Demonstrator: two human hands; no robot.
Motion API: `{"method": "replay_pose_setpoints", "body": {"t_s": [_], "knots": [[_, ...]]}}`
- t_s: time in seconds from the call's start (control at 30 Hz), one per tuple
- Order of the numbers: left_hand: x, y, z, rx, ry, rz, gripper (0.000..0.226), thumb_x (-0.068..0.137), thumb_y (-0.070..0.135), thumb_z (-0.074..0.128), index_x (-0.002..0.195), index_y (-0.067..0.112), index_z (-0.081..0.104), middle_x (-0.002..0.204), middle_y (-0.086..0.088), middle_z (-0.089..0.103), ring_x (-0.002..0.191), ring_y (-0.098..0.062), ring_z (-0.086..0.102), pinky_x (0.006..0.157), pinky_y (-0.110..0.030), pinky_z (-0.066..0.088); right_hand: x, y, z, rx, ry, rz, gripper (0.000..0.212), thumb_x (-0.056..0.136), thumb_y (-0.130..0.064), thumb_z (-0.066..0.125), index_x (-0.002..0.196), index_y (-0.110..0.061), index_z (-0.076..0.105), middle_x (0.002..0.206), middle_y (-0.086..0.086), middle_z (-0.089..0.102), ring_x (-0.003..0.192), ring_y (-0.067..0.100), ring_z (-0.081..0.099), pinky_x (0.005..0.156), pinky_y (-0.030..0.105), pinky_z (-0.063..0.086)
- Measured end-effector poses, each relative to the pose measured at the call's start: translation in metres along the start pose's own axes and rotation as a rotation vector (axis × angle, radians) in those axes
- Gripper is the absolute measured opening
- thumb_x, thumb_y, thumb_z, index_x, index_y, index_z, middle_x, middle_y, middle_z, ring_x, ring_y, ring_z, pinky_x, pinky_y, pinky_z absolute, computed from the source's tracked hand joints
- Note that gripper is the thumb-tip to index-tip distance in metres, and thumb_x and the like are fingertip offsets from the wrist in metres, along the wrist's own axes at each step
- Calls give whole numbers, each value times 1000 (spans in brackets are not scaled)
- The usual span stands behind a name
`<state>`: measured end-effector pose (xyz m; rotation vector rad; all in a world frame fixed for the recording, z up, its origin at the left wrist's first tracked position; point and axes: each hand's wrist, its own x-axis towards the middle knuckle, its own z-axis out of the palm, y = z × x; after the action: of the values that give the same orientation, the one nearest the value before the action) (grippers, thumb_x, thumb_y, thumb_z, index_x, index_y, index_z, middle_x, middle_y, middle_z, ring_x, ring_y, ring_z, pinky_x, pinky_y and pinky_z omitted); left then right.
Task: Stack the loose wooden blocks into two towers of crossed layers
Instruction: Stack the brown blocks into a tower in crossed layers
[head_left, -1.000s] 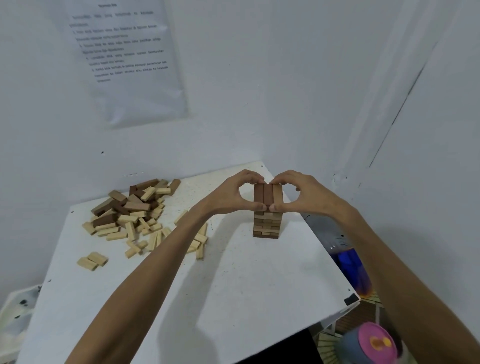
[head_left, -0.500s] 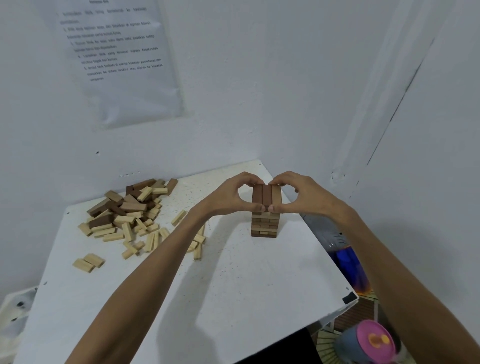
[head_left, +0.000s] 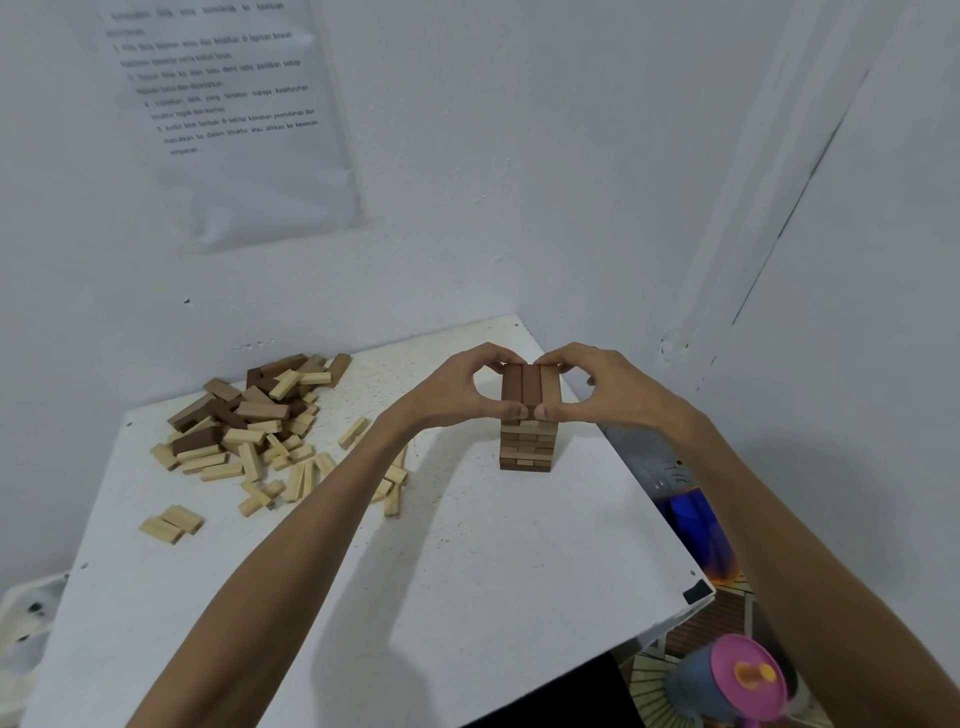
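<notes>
One tower of crossed wooden layers (head_left: 525, 449) stands near the far right of the white table (head_left: 467, 597). Its top layer (head_left: 530, 383) is three blocks side by side, two dark brown and one lighter. My left hand (head_left: 457, 387) and my right hand (head_left: 605, 387) pinch that top layer from both sides, thumbs at its near end and fingertips at its far end. A heap of loose light and dark blocks (head_left: 249, 421) lies at the back left of the table. Two light blocks (head_left: 171, 524) lie apart nearer to me.
The table sits in a corner between two white walls, with a printed sheet (head_left: 228, 119) taped on the left wall. Past the right table edge are a blue container (head_left: 696, 525) and a pink-lidded object (head_left: 745, 675) on the floor.
Both hands stay pinched on the tower's top layer. The view has shifted only slightly.
</notes>
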<state>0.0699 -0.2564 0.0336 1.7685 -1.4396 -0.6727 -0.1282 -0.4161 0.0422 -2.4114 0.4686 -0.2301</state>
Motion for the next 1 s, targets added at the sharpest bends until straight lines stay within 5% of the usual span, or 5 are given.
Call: {"method": "replay_pose_setpoints", "body": {"t_s": [0.3, 0.47, 0.67, 1.0], "knots": [[-5, -5, -7, 12, -49, -23, 79, 72, 42, 89, 141, 30, 53, 135, 21, 58, 125, 4, 52, 103, -23, 34, -6, 5, -4, 34, -71, 65, 105, 64, -67, 83, 153, -35, 36, 140, -20, 50, 127, 2, 47, 101, 30, 41], [-9, -9, -9, 29, -53, -46, 73, 71, 41, 90, 135, 34, 57, 131, 23, 60, 124, 4, 52, 102, -24, 35, -8, 10, -3, 27, -56, 74, 94, 61, -73, 79, 142, -38, 48, 137, -23, 51, 125, -3, 47, 98, 28, 41], [-9, -8, -6, 16, -45, -41, 61, 73, 37, 91, 127, 34, 63, 122, 23, 64, 120, 3, 55, 96, -18, 35, -6, 9, -1, 55, -39, 51, 70, 72, -58, 84, 132, -39, 54, 134, -20, 53, 124, 2, 49, 96, 29, 41], [-7, -10, -4, -8, -24, -41, 57, 74, 37, 90, 125, 33, 65, 121, 17, 67, 119, 0, 58, 96, -20, 35, -3, 9, 1, 56, -35, 61, 72, 66, -67, 79, 128, -39, 55, 130, -20, 56, 122, 2, 50, 95, 29, 42]]}}
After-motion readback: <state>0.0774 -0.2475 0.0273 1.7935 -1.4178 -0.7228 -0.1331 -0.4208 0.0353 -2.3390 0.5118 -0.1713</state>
